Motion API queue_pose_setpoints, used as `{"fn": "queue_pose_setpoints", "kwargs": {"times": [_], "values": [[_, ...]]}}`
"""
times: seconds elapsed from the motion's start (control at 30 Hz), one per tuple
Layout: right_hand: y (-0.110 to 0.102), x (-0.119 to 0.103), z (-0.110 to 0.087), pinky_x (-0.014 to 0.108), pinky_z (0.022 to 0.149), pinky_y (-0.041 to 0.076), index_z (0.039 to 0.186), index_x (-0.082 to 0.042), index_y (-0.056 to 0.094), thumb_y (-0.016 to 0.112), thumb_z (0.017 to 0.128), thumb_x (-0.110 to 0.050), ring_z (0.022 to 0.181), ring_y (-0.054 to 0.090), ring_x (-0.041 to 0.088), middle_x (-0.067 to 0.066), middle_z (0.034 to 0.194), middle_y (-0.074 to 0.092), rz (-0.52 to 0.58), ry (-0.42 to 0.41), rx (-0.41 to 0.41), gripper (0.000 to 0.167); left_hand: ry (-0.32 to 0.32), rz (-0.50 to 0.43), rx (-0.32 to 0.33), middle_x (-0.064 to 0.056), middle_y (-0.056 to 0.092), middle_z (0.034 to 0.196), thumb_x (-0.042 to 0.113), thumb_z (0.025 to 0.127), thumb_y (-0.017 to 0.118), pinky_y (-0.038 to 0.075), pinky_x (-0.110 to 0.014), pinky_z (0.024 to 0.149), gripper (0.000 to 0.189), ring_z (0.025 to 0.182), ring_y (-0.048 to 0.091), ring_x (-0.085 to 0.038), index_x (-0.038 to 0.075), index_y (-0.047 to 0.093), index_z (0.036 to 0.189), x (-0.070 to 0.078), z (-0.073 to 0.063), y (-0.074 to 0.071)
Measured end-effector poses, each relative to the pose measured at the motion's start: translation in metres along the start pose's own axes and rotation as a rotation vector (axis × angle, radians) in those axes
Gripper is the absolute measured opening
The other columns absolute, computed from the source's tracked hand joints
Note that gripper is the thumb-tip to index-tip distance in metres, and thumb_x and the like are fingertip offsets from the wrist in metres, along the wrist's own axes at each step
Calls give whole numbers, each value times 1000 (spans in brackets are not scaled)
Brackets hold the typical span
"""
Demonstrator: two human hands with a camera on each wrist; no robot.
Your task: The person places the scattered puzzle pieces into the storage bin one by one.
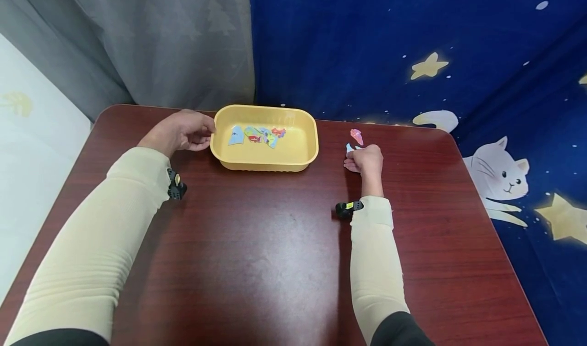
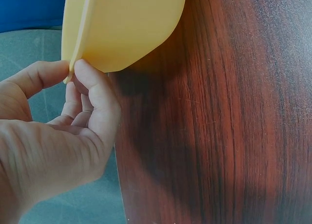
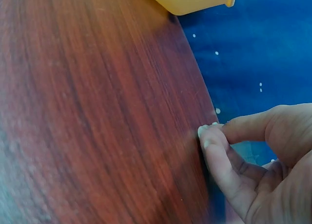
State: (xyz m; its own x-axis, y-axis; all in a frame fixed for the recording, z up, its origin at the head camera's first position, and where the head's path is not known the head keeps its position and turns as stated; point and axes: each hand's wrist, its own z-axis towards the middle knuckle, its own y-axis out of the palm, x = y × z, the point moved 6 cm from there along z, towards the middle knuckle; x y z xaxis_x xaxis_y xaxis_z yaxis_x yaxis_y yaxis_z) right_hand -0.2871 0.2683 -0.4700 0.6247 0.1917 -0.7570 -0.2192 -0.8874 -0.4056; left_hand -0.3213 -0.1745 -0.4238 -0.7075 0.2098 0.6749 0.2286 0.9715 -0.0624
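At the back of the table, my left hand (image 1: 190, 129) pinches the left rim of a yellow plastic basin (image 1: 263, 164) between thumb and fingers; the left wrist view shows the rim (image 2: 73, 70) between the fingertips. Several flat, irregular printed paper scraps, among them a light blue scrap (image 1: 236, 135), lie inside. To the right of the basin, my right hand (image 1: 364, 160) is low over the table, thumb and fingertips together on a light blue scrap (image 1: 349, 148) that the hand partly hides. Just beyond lies a pink-red scrap (image 1: 356, 136).
The dark red wooden table (image 1: 257, 244) has its back edge close behind the basin and scraps. A grey curtain (image 1: 174, 45) and a blue star-patterned curtain (image 1: 348, 45) hang there. A white surface (image 1: 32, 147) stands at the left.
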Motion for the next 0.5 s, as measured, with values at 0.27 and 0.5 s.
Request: {"fn": "queue_pose_setpoints", "kwargs": {"times": [0.27,0.5], "values": [[0,-5,-4,23,50,56,108,10,60,68,85,0,45,64,11,4,52,64,-34,-16,-6,27,10,8,18,0,58,75,12,91,58,57,-24,69,22,62,60,-11,8,51,112,1,1,0],[-2,-11,-10,22,50,55,102,6,62,68,87,-5,46,64,10,4,56,65,-20,-10,-58,19,16,8,4,0,59,73,11,92,58,57,-23,67,20,62,60,-11,7,51,110,0,1,0]]}}
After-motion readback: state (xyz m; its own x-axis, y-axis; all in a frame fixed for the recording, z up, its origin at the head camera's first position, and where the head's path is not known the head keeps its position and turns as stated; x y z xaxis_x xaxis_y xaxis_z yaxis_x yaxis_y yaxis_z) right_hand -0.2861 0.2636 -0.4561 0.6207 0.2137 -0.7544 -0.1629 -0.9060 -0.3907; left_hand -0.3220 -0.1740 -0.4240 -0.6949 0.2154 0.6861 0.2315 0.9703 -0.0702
